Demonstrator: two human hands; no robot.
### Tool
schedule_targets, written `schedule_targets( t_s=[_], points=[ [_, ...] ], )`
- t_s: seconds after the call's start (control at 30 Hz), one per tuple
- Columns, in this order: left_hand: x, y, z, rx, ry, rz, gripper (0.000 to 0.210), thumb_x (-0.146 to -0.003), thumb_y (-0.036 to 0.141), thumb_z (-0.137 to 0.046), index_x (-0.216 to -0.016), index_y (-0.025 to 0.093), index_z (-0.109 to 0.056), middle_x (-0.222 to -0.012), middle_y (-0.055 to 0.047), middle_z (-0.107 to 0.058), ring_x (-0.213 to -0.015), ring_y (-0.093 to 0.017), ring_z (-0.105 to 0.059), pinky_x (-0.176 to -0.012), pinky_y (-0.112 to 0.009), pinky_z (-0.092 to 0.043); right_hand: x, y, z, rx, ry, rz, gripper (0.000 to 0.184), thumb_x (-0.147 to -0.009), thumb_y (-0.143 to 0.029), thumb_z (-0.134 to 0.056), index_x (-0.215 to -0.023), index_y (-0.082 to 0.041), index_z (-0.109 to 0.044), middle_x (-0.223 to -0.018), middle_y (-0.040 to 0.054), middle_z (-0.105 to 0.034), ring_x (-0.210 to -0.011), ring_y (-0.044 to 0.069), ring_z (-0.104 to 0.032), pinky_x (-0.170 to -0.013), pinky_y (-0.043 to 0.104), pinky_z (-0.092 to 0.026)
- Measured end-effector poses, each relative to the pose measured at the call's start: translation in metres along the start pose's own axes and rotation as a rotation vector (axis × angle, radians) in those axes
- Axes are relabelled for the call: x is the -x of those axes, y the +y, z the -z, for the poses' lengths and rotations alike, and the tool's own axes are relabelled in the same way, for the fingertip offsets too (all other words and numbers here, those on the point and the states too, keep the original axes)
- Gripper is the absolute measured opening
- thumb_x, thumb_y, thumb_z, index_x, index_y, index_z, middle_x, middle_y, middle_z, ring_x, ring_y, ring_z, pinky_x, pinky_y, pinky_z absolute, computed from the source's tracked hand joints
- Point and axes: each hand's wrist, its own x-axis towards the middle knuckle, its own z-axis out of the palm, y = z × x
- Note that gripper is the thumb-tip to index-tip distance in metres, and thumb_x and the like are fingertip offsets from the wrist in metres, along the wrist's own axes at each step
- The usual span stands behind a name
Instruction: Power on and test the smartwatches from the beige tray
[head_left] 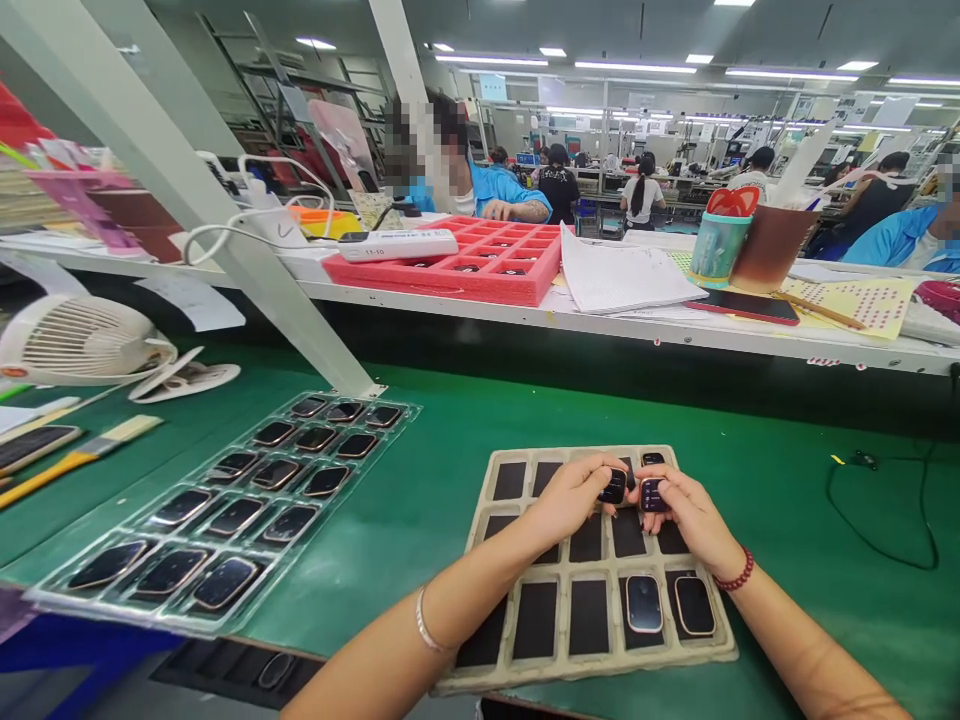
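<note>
My left hand [574,495] pinches a smartwatch [613,487] with a lit screen, just above the beige compartment tray [592,570]. A second smartwatch [651,494], its screen also lit, is held between the thumb and fingers of my right hand [686,510], close beside the first. Two dark-screened watches [643,604] lie in the tray's near right compartments, and another watch [653,459] sits at its far right corner. The other compartments that show have black bottoms. To the left, a clear plastic tray [281,545] carries rows of watch faces.
A white fan [90,340] and a brush [90,455] lie at the far left of the green table [450,440]. A white post [300,310] rises behind the clear tray. On the shelf stand a red foam tray [480,275] and papers [622,270]. A black cable [885,515] lies at right.
</note>
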Motion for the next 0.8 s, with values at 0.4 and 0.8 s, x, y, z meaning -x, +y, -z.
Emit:
schedule_targets(
  t_s=[0.4,0.8],
  points=[
    [0.002,-0.001,-0.001,0.011,0.027,-0.081,0.042,-0.065,0.003,-0.052,-0.104,0.016,-0.056,-0.096,-0.006,-0.062,-0.080,-0.015,-0.059,-0.074,-0.028,-0.049,0.002,-0.002,-0.001,0.062,0.011,0.062,0.036,-0.079,-0.022,-0.055,-0.114,-0.022,-0.050,-0.095,0.0060,-0.061,-0.064,0.014,-0.060,-0.054,0.026,-0.050],
    [0.001,0.002,-0.002,0.019,-0.013,-0.036,0.025,-0.075,0.010,-0.047,-0.098,0.012,-0.057,-0.095,-0.006,-0.058,-0.077,-0.014,-0.058,-0.065,-0.026,-0.052,0.003,-0.001,-0.001,0.099,0.007,0.034,0.024,-0.085,-0.031,-0.050,-0.105,-0.019,-0.055,-0.085,0.0042,-0.062,-0.058,0.012,-0.059,-0.052,0.024,-0.048]
  ],
)
